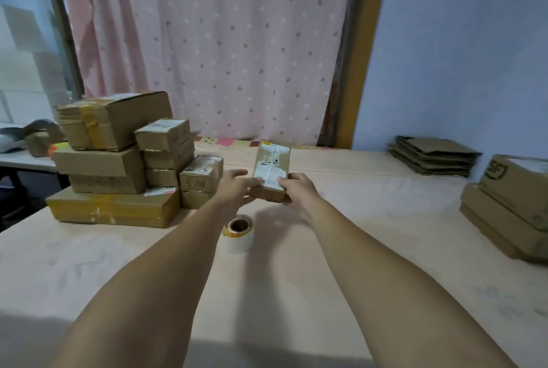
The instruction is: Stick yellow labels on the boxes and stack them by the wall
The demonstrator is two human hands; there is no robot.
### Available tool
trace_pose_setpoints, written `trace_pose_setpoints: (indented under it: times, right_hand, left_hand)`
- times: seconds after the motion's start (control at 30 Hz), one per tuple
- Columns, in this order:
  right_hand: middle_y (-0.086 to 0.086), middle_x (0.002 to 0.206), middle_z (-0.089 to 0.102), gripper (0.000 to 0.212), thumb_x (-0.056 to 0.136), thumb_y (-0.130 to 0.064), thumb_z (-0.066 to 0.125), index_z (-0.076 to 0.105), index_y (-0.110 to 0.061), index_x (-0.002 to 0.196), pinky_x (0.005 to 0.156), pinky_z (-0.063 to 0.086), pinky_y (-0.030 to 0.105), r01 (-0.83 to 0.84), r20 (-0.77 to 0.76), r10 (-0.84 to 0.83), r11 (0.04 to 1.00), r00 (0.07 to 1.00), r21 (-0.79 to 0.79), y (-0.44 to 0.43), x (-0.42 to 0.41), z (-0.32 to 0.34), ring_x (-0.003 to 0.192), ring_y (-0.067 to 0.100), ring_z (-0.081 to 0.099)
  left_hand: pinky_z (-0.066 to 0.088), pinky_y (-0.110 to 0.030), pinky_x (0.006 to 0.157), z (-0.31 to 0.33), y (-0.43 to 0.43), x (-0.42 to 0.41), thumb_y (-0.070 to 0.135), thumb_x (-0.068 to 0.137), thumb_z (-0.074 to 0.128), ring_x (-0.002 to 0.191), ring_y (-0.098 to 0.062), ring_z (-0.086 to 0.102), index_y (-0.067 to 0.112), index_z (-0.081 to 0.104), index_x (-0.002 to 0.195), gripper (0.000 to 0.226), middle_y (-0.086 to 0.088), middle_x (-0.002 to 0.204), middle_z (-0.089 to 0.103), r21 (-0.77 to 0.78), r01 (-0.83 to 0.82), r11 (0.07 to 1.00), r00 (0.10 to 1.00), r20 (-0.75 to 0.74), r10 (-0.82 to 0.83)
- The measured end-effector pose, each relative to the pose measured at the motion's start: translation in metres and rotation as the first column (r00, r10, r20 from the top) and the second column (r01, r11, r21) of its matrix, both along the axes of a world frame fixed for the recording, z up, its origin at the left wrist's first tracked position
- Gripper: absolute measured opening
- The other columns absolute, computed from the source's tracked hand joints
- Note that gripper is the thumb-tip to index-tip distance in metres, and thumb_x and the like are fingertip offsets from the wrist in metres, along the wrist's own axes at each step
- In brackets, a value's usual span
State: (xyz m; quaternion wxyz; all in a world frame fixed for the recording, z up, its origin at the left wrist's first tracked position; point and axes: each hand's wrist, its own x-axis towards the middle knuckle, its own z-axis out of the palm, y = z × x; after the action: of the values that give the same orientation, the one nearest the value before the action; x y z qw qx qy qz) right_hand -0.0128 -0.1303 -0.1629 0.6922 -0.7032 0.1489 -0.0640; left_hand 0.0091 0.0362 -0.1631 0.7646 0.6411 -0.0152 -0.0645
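Cardboard, taped: the small box (pixel 272 164) looks lifted just off the table (pixel 370 219), its yellow label (pixel 267 144) already on the far top edge, between the stack of boxes (pixel 118 160) at your left and the curtain (pixel 222 56) ahead. Held by its near end alone, it could droop or twist free as you reach, and a drift left would clip the stack's small outer boxes. Both arms are stretched forward; your left hand (pixel 232 187) pinches the near-left corner, thumb on top, and your right hand (pixel 298 187) curls round the near-right corner.
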Motion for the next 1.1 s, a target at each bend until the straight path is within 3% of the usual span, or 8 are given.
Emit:
trace_pose_setpoints:
  times: [0.07, 0.17, 0.23, 0.4, 0.57, 0.77, 0.97, 1.1]
  right_hand:
    - [0.01, 0.121, 0.07, 0.033, 0.097, -0.018, 0.068, 0.055, -0.017, 0.127, 0.088, 0.062, 0.043, -0.02, -0.012, 0.02, 1.0, 1.0, -0.004, -0.023, -0.016, -0.006, 0.101, 0.025, 0.073]
    - [0.011, 0.123, 0.069, 0.038, 0.096, -0.016, 0.069, 0.053, -0.017, 0.131, 0.081, 0.064, 0.039, -0.024, -0.038, 0.024, 1.0, 0.999, -0.007, -0.049, -0.038, -0.012, 0.099, 0.025, 0.074]
    - [0.012, 0.122, 0.069, 0.039, 0.095, -0.015, 0.07, 0.053, -0.016, 0.13, 0.082, 0.064, 0.042, -0.014, -0.057, 0.012, 0.999, 0.998, -0.038, -0.061, -0.049, -0.014, 0.099, 0.026, 0.074]
    - [0.007, 0.114, 0.072, 0.034, 0.09, -0.019, 0.074, 0.062, -0.018, 0.122, 0.085, 0.063, 0.043, 0.04, -0.08, -0.05, 0.992, 0.996, -0.12, -0.08, -0.07, -0.023, 0.096, 0.023, 0.074]
    - [0.005, 0.104, 0.077, 0.021, 0.085, -0.028, 0.072, 0.076, -0.017, 0.103, 0.084, 0.064, 0.042, 0.022, -0.185, -0.074, 0.963, 0.98, -0.267, -0.09, -0.084, -0.039, 0.09, 0.023, 0.076]
    - [0.009, 0.099, 0.072, 0.034, 0.08, -0.008, 0.058, 0.073, -0.019, 0.109, 0.055, 0.058, 0.031, 0.013, -0.277, -0.116, 0.937, 0.954, -0.348, -0.076, -0.105, -0.041, 0.075, 0.028, 0.073]
    - [0.008, 0.102, 0.07, 0.028, 0.084, -0.009, 0.054, 0.068, -0.018, 0.106, 0.052, 0.055, 0.028, -0.04, -0.313, -0.122, 0.885, 0.942, -0.465, -0.071, -0.107, -0.037, 0.088, 0.03, 0.073]
    - [0.007, 0.109, 0.069, 0.025, 0.088, -0.022, 0.056, 0.065, -0.012, 0.11, 0.078, 0.058, 0.034, -0.058, -0.294, -0.164, 0.781, 0.942, -0.622, -0.073, -0.101, -0.034, 0.095, 0.029, 0.068]
  left_hand:
    - [0.059, -0.047, 0.092, -0.009, -0.016, -0.008, 0.01, 0.079, 0.081, 0.095, -0.029, 0.073, 0.006, 0.054, 0.128, 0.056, -0.019, 0.114, 0.071, 0.055, 0.073, 0.996, 0.997, -0.006, -0.072]
    - [0.061, -0.042, 0.085, -0.02, -0.035, -0.018, 0.013, 0.076, 0.084, 0.089, -0.027, 0.074, 0.004, 0.061, 0.12, 0.051, -0.016, 0.108, 0.074, 0.132, 0.127, 0.983, 0.992, 0.0, -0.128]
    - [0.06, -0.036, 0.079, -0.024, -0.046, -0.025, 0.014, 0.079, 0.082, 0.087, -0.026, 0.073, 0.004, 0.064, 0.114, 0.041, -0.014, 0.105, 0.075, 0.208, 0.144, 0.967, 0.989, 0.009, -0.149]
    - [0.057, -0.035, 0.081, -0.028, -0.064, -0.037, 0.016, 0.084, 0.078, 0.082, -0.026, 0.072, -0.001, 0.073, 0.105, 0.027, -0.016, 0.103, 0.076, 0.381, 0.202, 0.902, 0.976, -0.004, -0.217]
    - [0.064, -0.038, 0.076, -0.029, -0.077, -0.047, 0.025, 0.085, 0.079, 0.079, -0.03, 0.074, 0.001, 0.075, 0.096, 0.026, -0.018, 0.096, 0.076, 0.618, 0.222, 0.755, 0.967, -0.039, -0.252]
    - [0.063, -0.038, 0.069, -0.042, -0.086, -0.068, 0.024, 0.088, 0.073, 0.06, -0.025, 0.067, -0.003, 0.071, 0.102, 0.03, -0.019, 0.095, 0.074, 0.817, 0.149, 0.557, 0.967, -0.003, -0.256]
    - [0.064, -0.04, 0.073, -0.041, -0.08, -0.074, 0.029, 0.088, 0.071, 0.069, -0.028, 0.075, 0.001, 0.071, 0.095, 0.029, -0.014, 0.086, 0.076, 0.819, 0.1, 0.565, 0.974, 0.036, -0.226]
    - [0.059, -0.032, 0.059, -0.024, -0.059, -0.067, 0.02, 0.087, 0.065, 0.054, -0.025, 0.069, -0.001, 0.073, 0.084, 0.022, -0.008, 0.071, 0.076, 0.772, -0.006, 0.636, 0.98, 0.13, -0.149]
